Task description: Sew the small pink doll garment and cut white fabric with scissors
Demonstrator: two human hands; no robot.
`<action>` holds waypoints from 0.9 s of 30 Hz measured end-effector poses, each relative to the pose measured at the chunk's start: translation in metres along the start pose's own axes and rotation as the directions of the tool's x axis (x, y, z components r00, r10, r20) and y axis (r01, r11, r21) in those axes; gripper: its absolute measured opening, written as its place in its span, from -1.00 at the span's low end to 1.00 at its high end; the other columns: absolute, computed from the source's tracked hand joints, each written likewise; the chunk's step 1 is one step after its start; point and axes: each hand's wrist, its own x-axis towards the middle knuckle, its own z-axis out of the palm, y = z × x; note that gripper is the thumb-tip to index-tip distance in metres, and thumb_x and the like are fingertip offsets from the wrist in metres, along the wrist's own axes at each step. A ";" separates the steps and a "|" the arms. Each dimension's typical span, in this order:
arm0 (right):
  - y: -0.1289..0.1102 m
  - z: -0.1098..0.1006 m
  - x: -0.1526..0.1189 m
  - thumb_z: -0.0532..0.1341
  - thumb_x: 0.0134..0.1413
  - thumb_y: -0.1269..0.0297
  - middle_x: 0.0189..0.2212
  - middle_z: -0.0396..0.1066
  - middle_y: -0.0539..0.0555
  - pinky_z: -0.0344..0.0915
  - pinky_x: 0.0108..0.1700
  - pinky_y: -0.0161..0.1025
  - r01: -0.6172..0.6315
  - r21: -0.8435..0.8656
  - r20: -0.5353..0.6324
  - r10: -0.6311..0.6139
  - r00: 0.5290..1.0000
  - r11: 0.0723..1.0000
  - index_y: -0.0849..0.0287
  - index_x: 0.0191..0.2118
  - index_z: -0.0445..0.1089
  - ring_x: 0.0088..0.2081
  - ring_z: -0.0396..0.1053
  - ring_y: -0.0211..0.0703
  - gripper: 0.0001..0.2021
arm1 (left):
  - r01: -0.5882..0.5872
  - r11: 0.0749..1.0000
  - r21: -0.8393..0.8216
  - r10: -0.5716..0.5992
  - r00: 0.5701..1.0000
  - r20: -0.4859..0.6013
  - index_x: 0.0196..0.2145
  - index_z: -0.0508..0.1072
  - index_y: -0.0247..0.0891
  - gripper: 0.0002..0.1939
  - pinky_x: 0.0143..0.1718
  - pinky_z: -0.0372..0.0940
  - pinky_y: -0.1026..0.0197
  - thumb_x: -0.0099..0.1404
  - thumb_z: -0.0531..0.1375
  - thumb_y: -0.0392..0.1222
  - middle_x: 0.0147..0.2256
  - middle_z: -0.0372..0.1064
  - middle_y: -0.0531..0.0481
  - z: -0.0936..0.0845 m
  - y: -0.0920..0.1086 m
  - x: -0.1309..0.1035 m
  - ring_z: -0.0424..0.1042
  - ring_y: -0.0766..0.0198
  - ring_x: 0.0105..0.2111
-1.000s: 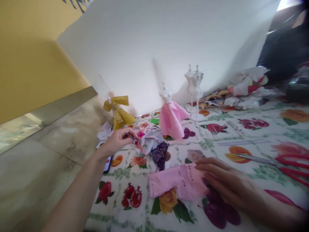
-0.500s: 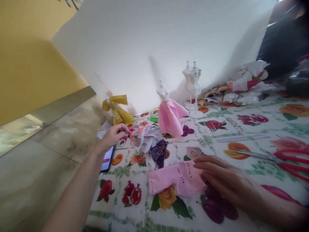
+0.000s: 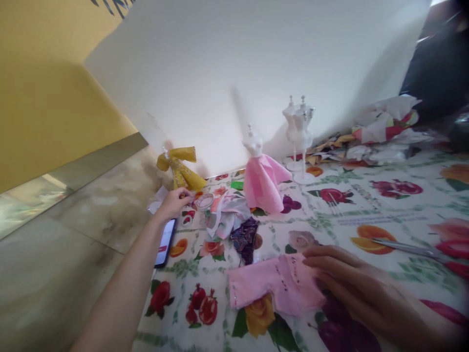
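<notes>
A small pink doll garment [image 3: 273, 283] with sequin-like dots lies flat on the flowered tablecloth. My right hand [image 3: 351, 278] rests over its right end, fingers stretched out. Farther off on the left, my left hand [image 3: 178, 201] has thumb and fingers pinched together; whatever is between them is too small to make out. Just right of those fingertips lies a clear round ring, maybe a tape roll [image 3: 204, 200]. Beside it are crumpled pale fabric scraps [image 3: 227, 215] and a dark patterned scrap [image 3: 246, 238]. A phone [image 3: 165, 242] with a lit screen sits below my left wrist.
Along the white wall stand a mannequin in a pink skirt [image 3: 262, 183], two bare white mannequins [image 3: 302, 129] and a yellow doll dress [image 3: 181, 168]. Scissors [image 3: 414, 248] with red handles lie at right. A pile of scraps and plastic [image 3: 381, 129] fills the back right.
The view has shifted slightly, moving the scene a little. My left hand has drawn a bit away from the ring, which shows more fully. My right hand stays on the pink garment.
</notes>
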 end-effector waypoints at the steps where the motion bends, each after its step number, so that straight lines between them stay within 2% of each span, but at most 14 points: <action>1: 0.001 0.000 0.000 0.12 0.22 0.29 0.06 0.41 0.16 0.50 -0.03 -0.11 0.009 -0.010 0.005 -0.008 1.000 1.000 0.03 0.07 0.42 0.03 0.44 0.03 -0.68 | -0.007 1.000 0.000 0.007 1.000 0.000 -0.44 0.45 -0.25 -0.77 -0.46 0.22 0.24 0.01 0.29 -0.04 -0.52 0.39 0.06 0.001 -0.001 0.000 0.35 0.21 -0.48; 10: 0.007 0.001 -0.001 0.14 0.21 0.31 0.05 0.42 0.07 0.50 -0.02 -0.20 0.046 -0.027 -0.012 -0.047 0.999 0.999 -0.05 0.09 0.39 0.05 0.44 -0.02 -0.65 | -0.059 0.998 -0.020 0.060 0.998 0.032 -0.37 0.47 -0.25 -0.81 -0.37 0.27 0.23 0.02 0.23 -0.13 -0.40 0.45 0.02 0.002 -0.004 -0.006 0.39 0.21 -0.40; 15: 0.008 0.002 -0.003 0.14 0.22 0.30 0.06 0.42 0.08 0.50 -0.01 -0.17 0.035 -0.042 -0.001 -0.035 0.999 0.999 -0.04 0.10 0.37 0.05 0.44 -0.02 -0.65 | -0.059 0.998 -0.033 0.060 0.997 0.052 -0.33 0.49 -0.24 -0.78 -0.37 0.30 0.22 0.04 0.21 -0.15 -0.40 0.48 0.00 0.003 0.002 -0.009 0.42 0.17 -0.37; 20: 0.003 0.000 0.000 0.12 0.23 0.32 0.05 0.42 0.10 0.50 -0.03 -0.18 0.025 -0.028 -0.011 -0.025 1.000 0.999 -0.01 0.06 0.41 0.03 0.45 -0.02 -0.68 | -0.069 0.996 -0.052 0.073 0.993 0.097 -0.23 0.53 -0.24 -0.70 -0.35 0.31 0.22 0.05 0.17 -0.19 -0.29 0.52 -0.04 0.004 0.009 -0.013 0.46 0.15 -0.30; 24: 0.000 -0.002 0.002 0.11 0.23 0.30 0.00 0.45 0.10 0.51 -0.04 -0.19 0.044 -0.007 -0.030 -0.044 0.999 0.999 0.00 0.03 0.44 0.00 0.47 -0.03 -0.70 | -0.058 0.997 -0.054 0.063 0.994 0.087 -0.28 0.51 -0.27 -0.75 -0.44 0.27 0.25 0.06 0.16 -0.20 -0.34 0.50 -0.04 0.004 0.015 -0.018 0.44 0.20 -0.38; 27: -0.004 -0.005 0.006 0.12 0.23 0.31 0.00 0.45 0.12 0.50 -0.04 -0.17 0.029 0.023 -0.014 -0.029 0.999 0.999 0.01 0.02 0.44 0.01 0.46 -0.02 -0.71 | -0.065 0.996 -0.061 0.071 0.993 0.090 -0.33 0.48 -0.25 -0.81 -0.52 0.22 0.29 0.07 0.17 -0.19 -0.38 0.47 0.01 0.004 0.032 -0.029 0.37 0.27 -0.49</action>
